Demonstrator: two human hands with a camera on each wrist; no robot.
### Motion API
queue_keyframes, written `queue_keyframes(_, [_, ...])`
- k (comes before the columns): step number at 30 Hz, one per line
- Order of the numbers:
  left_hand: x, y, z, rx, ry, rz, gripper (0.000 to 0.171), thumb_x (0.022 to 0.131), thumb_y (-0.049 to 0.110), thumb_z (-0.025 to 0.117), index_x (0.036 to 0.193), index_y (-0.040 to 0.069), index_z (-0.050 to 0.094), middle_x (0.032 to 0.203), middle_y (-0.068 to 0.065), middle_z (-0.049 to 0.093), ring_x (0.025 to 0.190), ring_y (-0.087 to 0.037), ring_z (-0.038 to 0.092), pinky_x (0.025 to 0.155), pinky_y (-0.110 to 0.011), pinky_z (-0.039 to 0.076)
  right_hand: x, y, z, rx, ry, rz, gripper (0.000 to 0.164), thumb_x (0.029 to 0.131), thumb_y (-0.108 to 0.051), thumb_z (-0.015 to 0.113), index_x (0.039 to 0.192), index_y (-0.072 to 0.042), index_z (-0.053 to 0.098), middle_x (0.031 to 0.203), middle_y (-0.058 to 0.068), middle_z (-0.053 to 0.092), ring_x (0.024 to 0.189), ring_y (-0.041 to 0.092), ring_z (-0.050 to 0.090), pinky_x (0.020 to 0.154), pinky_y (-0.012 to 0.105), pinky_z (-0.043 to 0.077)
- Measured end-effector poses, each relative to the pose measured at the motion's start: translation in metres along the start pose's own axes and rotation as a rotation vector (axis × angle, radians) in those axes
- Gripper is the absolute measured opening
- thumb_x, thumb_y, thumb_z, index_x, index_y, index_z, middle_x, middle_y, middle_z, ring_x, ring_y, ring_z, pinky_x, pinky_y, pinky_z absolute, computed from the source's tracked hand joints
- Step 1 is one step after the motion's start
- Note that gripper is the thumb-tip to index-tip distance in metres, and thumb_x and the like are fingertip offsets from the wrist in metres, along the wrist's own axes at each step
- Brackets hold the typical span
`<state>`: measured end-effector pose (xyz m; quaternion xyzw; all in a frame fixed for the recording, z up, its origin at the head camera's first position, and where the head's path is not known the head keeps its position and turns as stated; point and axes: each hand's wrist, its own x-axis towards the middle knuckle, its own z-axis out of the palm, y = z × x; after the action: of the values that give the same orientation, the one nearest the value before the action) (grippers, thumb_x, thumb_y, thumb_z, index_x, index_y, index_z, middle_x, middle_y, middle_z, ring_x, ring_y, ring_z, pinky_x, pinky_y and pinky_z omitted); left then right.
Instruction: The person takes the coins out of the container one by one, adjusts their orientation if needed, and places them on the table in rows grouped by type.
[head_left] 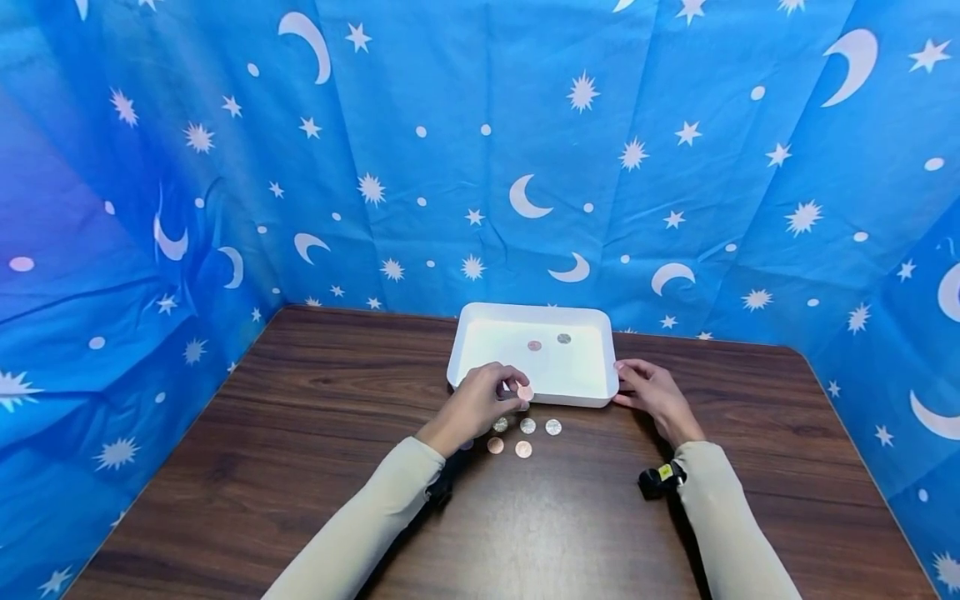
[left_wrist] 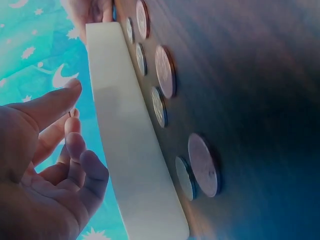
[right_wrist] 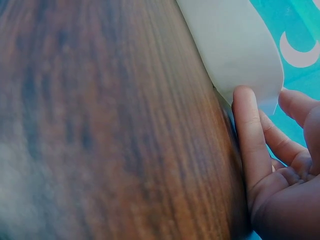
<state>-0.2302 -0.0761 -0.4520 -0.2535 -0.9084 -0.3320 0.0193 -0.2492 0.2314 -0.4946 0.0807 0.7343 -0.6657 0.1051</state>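
A thin copper-coloured coin is pinched between the thumb and fingertips of my left hand. This hand is raised over the near wall of a white tray. Inside the tray lie a copper coin and a silver coin. My right hand touches the tray's near right corner, its thumb and extended fingers spread around it. On the table in front of the tray, several silver and copper coins lie flat, among them a silver coin and a copper coin; the left hand partly covers others.
The brown wood-grain table extends around the tray on all sides. A blue cloth with white moons and stars hangs behind the table and at both sides. A small black device is worn at the right wrist.
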Motion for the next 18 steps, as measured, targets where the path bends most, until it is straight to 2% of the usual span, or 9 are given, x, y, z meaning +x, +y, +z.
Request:
queue_keyframes(8, [-0.019, 0.008, 0.005, -0.041, -0.008, -0.017, 0.016, 0.090, 0.011, 0.085, 0.104, 0.011, 0.077, 0.087, 0.003, 0.062, 0.078, -0.011, 0.055, 0.073, -0.025, 0.047, -0.001, -0.002, 0.000, -0.004, -0.007, 0.002, 0.054, 0.112, -0.026, 0.053, 0.153, 0.008, 0.043, 0.139, 0.023, 0.052, 0.101, 0.011, 0.063, 0.087, 0.024, 0.059])
queue_keyframes(13, [-0.029, 0.015, 0.013, -0.022, -0.031, -0.009, 0.018, 0.089, 0.012, 0.086, 0.105, 0.011, 0.077, 0.089, 0.002, 0.064, 0.080, -0.010, 0.058, 0.076, -0.026, 0.049, -0.001, -0.002, 0.000, -0.006, 0.000, 0.007, 0.054, 0.112, -0.027, 0.053, 0.154, 0.007, 0.043, 0.141, 0.024, 0.052, 0.103, 0.013, 0.063, 0.087, 0.024, 0.059])
queue_keyframes(18, [-0.038, 0.020, 0.025, 0.007, -0.057, -0.011, 0.021, 0.087, 0.010, 0.086, 0.106, 0.011, 0.078, 0.088, 0.002, 0.063, 0.078, -0.008, 0.056, 0.073, -0.026, 0.048, 0.000, -0.001, 0.000, -0.009, 0.005, 0.023, 0.056, 0.112, -0.028, 0.054, 0.154, 0.007, 0.043, 0.141, 0.024, 0.052, 0.104, 0.014, 0.063, 0.087, 0.024, 0.059])
